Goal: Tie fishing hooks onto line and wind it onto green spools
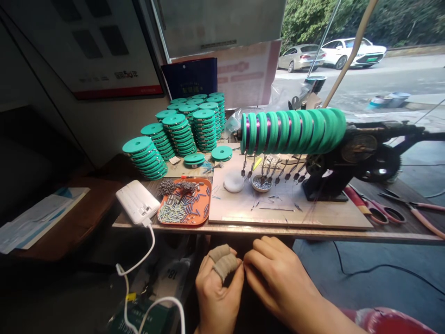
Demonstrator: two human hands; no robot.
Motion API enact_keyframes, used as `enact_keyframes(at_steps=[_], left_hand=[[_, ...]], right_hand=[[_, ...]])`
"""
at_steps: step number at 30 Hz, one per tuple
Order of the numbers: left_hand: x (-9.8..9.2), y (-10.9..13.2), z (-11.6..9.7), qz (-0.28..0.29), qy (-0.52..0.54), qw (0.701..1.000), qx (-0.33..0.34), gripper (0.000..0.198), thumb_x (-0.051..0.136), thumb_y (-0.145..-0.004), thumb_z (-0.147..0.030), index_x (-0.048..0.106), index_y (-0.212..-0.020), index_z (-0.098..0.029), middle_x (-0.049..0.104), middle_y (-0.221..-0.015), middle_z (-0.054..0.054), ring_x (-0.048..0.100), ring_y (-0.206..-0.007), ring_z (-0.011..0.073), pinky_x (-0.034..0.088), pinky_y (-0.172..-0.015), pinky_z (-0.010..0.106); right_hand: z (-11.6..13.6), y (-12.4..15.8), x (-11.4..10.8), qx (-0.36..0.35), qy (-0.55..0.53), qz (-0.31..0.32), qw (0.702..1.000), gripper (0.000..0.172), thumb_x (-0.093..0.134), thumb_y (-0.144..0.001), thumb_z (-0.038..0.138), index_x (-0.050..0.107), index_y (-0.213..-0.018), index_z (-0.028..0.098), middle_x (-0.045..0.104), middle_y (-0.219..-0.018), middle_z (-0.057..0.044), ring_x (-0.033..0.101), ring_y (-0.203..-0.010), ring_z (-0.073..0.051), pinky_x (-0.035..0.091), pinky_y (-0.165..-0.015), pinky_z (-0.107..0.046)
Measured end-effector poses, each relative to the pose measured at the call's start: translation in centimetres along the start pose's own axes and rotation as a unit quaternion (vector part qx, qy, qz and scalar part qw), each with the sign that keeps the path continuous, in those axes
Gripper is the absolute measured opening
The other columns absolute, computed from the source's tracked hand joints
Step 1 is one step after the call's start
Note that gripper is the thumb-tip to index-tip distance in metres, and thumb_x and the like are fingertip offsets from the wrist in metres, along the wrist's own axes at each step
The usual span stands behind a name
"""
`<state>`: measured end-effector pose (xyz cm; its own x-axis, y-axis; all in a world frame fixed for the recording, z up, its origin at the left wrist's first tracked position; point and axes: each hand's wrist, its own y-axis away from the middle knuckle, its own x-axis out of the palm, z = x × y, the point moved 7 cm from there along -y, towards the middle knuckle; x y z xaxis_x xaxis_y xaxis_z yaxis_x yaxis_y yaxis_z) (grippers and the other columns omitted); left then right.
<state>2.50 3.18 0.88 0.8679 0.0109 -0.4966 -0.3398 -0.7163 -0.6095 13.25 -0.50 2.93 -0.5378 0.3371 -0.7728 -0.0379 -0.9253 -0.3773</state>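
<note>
My left hand (219, 285), with cloth wraps on two fingers, is closed in a pinch just below the table's front edge. Close beside it, my right hand (278, 271) is pinched too, and the fingertips of both nearly meet. Whatever lies between them is too small to make out. Beyond my hands, a wooden board (243, 214) carries a small bowl of metal beads (261, 183), a white round piece (233, 183) and a few small wire parts. Over it, a row of green foam spools (292, 132) wound with purple line sits on a black geared winder (359, 148); small metal rigs dangle from the spools.
An orange tray (201, 217) of small metal parts and tubes lies left of the board, beside a white power bank (137, 202) with a cable. Stacks of green spools (174, 120) stand behind. Scissors (385, 213) and pliers (417, 208) lie at the right.
</note>
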Motion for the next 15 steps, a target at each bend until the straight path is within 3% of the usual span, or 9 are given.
enact_keyframes(at_steps=[11, 15], left_hand=[[-0.1, -0.3, -0.4, 0.001, -0.014, 1.000, 0.025, 0.010, 0.062, -0.069, -0.009, 0.064, -0.074, -0.018, 0.067, -0.075, 0.005, 0.065, -0.069, 0.0172, 0.056, -0.062, 0.027], [-0.1, -0.6, -0.1, -0.003, -0.006, 1.000, -0.004, 0.006, 0.063, -0.069, -0.012, 0.064, -0.070, -0.018, 0.067, -0.072, 0.004, 0.064, -0.067, 0.0170, 0.055, -0.060, 0.027]], right_hand=[[-0.1, -0.1, 0.3, 0.000, 0.017, 0.014, 1.000, 0.020, 0.044, -0.079, 0.011, 0.055, -0.064, 0.018, 0.053, -0.064, -0.002, 0.045, -0.061, -0.014, 0.032, -0.058, -0.026], [-1.8, -0.5, -1.6, 0.011, 0.041, -0.003, 0.999, 0.021, 0.042, -0.083, 0.013, 0.060, -0.072, 0.017, 0.056, -0.067, -0.003, 0.049, -0.063, -0.016, 0.036, -0.059, -0.026]])
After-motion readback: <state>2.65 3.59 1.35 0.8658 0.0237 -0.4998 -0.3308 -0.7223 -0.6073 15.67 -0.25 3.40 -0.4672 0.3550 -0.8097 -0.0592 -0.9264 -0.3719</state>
